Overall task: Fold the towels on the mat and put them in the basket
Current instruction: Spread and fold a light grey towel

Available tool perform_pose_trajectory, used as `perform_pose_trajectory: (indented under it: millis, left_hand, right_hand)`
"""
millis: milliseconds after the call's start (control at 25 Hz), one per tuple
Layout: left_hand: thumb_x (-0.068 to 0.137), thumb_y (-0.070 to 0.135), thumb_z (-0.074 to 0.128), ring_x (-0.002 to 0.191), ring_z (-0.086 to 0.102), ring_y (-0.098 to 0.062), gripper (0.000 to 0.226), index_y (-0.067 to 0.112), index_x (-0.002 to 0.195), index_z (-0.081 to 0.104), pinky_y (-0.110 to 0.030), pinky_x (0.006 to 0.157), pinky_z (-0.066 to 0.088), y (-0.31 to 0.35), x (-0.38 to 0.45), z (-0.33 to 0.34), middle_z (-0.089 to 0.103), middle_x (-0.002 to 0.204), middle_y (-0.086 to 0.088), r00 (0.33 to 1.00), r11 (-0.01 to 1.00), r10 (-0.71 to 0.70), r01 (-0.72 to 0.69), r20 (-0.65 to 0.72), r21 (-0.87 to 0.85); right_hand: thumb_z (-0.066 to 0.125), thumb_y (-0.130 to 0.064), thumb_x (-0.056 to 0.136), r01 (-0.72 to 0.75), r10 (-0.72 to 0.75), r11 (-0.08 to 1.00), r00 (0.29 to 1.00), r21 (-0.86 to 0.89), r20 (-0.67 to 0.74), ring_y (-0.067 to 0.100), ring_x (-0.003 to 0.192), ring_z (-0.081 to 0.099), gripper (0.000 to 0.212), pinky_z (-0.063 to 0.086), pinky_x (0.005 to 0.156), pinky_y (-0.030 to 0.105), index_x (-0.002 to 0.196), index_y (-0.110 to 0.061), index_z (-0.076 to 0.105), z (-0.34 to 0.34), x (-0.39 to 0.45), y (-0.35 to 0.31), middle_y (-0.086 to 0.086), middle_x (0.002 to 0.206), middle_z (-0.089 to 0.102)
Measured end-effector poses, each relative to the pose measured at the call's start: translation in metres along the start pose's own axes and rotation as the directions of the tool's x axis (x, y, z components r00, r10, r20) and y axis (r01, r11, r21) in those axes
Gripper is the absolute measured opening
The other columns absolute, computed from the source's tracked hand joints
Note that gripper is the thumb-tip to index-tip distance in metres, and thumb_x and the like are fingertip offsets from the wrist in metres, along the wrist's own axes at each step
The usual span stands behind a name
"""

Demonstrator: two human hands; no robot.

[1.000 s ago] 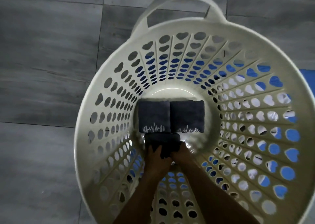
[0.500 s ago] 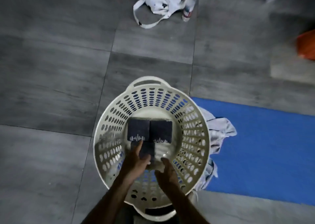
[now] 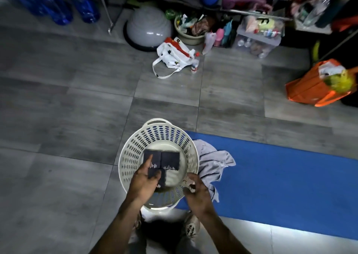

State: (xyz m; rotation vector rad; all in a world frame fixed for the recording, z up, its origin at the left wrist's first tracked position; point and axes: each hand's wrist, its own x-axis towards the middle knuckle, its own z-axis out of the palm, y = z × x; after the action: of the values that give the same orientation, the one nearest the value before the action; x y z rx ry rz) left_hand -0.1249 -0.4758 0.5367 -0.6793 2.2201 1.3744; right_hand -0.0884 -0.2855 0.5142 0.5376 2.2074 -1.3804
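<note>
Hovering over the basket (image 3: 130,158), lower centre of frame, both hands sit near its rim; left hand (image 3: 143,182) is above the near-left side, fingers loosely spread w/ the index pointing up-frame, holding nothing as far as I can tell; right hand (image 3: 197,192) is at the near-right rim, fingers part-curled, prob. empty too, though the palm side is hidden so can't be sure.

Inside the basket lie three dark folded towels: two side by side across the middle (image 3: 155,161) (image 3: 171,161), white wave print facing the viewer; the third (image 3: 161,177) sits just below them, partly hidden by the left hand. They look tiled flat on the floor of the basket rather than stacked, prob. to keep the folds from slumping and leave room for more.

A grey towel (image 3: 213,161) lies crumpled on the blue mat (image 3: 280,178), touching the basket's right side; it is unfolded, so the job isn't done. Basket stands half on the mat edge, half on grey tile, close to the pile so each fold is a short carry.

Judging by this, next step is the grey towel: right hand is already nearest it; needs spreading flat on the mat before folding; risk is that dragging it nudges the light basket.

Clutter (bags, bottles, rack) fills the upper frame, well apart.
</note>
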Motion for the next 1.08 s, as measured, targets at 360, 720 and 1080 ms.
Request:
perform_pose_trajectory:
  millis: [360, 720, 1080]
  left_hand:
    - [0.079, 0.037, 0.068, 0.135, 0.044, -0.019, 0.073, 0.063, 0.137, 0.032, -0.041, 0.116, 0.032, 0.032, -0.126, 0.016, 0.044, 0.149, 0.006, 0.998, 0.998, 0.045, -0.046, 0.047, 0.034]
    - [0.079, 0.035, 0.072, 0.142, 0.034, -0.018, 0.08, 0.037, 0.149, 0.033, -0.041, 0.116, 0.03, -0.001, -0.239, 0.033, 0.036, 0.154, 0.004, 0.972, 0.963, 0.226, -0.232, 0.059, 0.135]
    - [0.087, 0.014, 0.07, 0.131, 0.028, -0.001, 0.075, 0.028, 0.149, 0.032, -0.02, 0.11, 0.023, -0.011, -0.342, 0.079, 0.031, 0.139, 0.018, 0.926, 0.913, 0.364, -0.377, 0.103, 0.155]
  right_hand:
    - [0.06, -0.007, 0.091, 0.058, -0.058, 0.997, 0.998, 0.045, -0.016, 0.003, 0.1, 0.058, 0.043, 0.041, 0.082, 0.005, 0.121, -0.037, 0.051, -0.067, -0.125, -0.006, -0.028, 0.107, 0.053]
    - [0.065, -0.011, 0.087, 0.086, -0.07, 0.991, 0.987, 0.106, -0.145, 0.003, 0.109, 0.059, 0.062, 0.046, 0.085, 0.007, 0.137, -0.041, 0.045, -0.077, -0.265, 0.068, -0.019, 0.128, 0.057]
    - [0.071, -0.018, 0.086, 0.051, 0.011, 0.978, 0.956, 0.203, -0.293, 0.001, 0.109, 0.056, 0.068, 0.05, 0.093, 0.031, 0.141, -0.04, 0.038, -0.119, -0.37, 0.139, -0.017, 0.129, 0.055]
